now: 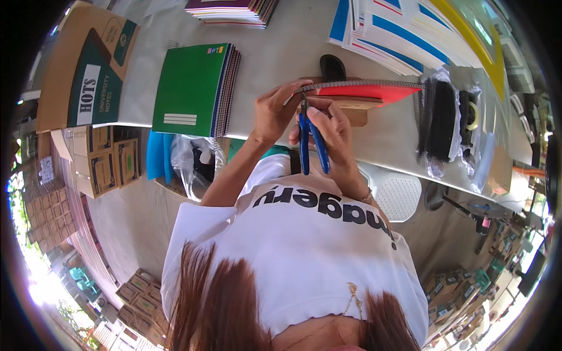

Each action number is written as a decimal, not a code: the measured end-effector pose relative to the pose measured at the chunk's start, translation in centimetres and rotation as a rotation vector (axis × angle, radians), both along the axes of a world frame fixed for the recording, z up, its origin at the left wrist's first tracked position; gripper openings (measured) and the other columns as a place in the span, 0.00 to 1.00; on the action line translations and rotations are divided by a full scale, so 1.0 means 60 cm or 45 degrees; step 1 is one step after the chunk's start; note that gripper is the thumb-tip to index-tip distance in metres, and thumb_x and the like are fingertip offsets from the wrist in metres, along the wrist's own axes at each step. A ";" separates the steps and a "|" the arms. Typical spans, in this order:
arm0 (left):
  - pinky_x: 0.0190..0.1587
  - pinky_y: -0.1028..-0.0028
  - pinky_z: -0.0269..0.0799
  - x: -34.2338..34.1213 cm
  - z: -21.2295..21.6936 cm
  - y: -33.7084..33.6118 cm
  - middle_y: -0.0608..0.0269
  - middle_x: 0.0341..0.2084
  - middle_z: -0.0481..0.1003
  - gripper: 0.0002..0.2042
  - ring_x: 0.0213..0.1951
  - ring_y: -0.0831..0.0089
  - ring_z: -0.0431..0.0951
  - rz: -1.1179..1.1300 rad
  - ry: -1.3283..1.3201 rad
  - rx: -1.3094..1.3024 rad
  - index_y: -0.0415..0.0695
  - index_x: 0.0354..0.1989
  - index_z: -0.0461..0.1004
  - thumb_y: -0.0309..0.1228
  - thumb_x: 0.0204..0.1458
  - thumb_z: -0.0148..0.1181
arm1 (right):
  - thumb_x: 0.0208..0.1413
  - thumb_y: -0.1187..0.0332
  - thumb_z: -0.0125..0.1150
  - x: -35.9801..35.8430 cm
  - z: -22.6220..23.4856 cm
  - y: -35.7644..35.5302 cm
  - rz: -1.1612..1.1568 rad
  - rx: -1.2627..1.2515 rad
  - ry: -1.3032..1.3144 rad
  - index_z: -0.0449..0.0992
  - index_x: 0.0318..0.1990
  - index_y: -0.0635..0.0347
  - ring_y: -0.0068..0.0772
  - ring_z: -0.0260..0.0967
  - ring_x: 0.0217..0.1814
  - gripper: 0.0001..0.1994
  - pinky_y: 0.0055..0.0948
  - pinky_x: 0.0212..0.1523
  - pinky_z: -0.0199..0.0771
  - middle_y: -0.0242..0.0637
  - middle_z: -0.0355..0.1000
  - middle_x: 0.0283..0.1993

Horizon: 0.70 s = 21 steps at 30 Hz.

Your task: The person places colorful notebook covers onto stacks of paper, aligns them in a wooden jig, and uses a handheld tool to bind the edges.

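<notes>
A red notebook (363,92) stands on edge on a small wooden stand (351,104), its black spiral binding (374,83) running along the top. My left hand (275,111) grips the notebook by the left end of that spiral. In my right hand (333,128) is a pair of blue-handled pliers (310,140), jaws up at the same end of the spiral. Whether the jaws are closed on the wire is too small to tell.
A stack of green spiral notebooks (190,88) lies to the left, beside a brown carton (85,70). More notebooks (234,10) sit at the back. Loose printed sheets (398,35) are piled at back right. Black spiral coils (440,120) lie on the right. A white plastic stool (398,196) stands below the table edge.
</notes>
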<state>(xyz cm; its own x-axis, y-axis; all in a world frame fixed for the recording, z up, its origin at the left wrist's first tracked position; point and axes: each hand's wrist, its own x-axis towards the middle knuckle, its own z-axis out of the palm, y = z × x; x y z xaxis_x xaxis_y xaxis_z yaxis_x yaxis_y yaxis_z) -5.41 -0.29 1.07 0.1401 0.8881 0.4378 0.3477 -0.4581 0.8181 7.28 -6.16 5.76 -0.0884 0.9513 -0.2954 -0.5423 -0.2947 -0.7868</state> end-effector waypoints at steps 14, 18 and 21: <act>0.44 0.72 0.70 0.010 -0.031 -0.008 0.57 0.37 0.76 0.10 0.39 0.66 0.76 -0.077 -0.269 -0.384 0.38 0.47 0.70 0.24 0.58 0.52 | 0.52 0.72 0.60 0.391 -0.252 -0.015 0.138 0.573 -2.102 0.68 0.55 0.59 0.49 0.62 0.58 0.21 0.41 0.60 0.60 0.48 0.68 0.52; 0.40 0.72 0.67 0.025 -0.017 -0.012 0.56 0.32 0.74 0.08 0.34 0.63 0.73 -0.005 -0.480 -0.415 0.37 0.45 0.70 0.23 0.58 0.50 | 0.53 0.70 0.62 0.381 -0.204 0.013 -0.586 0.696 -2.140 0.68 0.56 0.61 0.47 0.58 0.61 0.22 0.44 0.62 0.56 0.47 0.65 0.56; 0.41 0.70 0.67 0.022 0.064 -0.013 0.54 0.34 0.74 0.08 0.36 0.61 0.73 0.078 -0.370 -0.156 0.38 0.44 0.70 0.23 0.58 0.50 | 0.53 0.68 0.63 0.300 -0.043 0.036 -0.829 1.115 -2.055 0.67 0.57 0.63 0.46 0.59 0.61 0.24 0.44 0.61 0.57 0.46 0.66 0.56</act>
